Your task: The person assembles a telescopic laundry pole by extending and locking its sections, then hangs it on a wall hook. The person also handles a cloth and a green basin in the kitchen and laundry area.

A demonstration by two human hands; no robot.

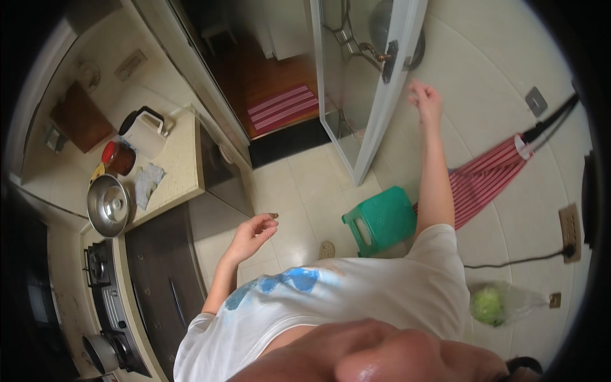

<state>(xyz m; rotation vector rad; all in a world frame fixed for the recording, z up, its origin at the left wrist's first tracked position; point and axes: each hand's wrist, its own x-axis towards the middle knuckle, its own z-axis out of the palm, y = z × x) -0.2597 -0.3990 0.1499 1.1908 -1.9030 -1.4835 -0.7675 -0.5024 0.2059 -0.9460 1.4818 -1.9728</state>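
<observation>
My left hand [249,238] is raised over the tiled floor, its fingertips closed on a small dark brown thing [274,216] too small to name. My right arm stretches far forward, and my right hand [426,105] is beside the edge of the open glass door [353,89], near the wall. Its fingers are loosely bent and apart, with nothing visible in them. A dark handle [389,62] is on the door frame, a little ahead of that hand. Below my right forearm stands a green plastic stool [388,213].
A red striped cloth [487,181] hangs on the right wall, above a bagged green vegetable [489,307]. The left counter [181,165] bears a white jug [144,134], red-lidded jar [118,157] and metal pan [102,213]. A stove [114,302] adjoins it. A striped mat [283,108] lies beyond the doorway.
</observation>
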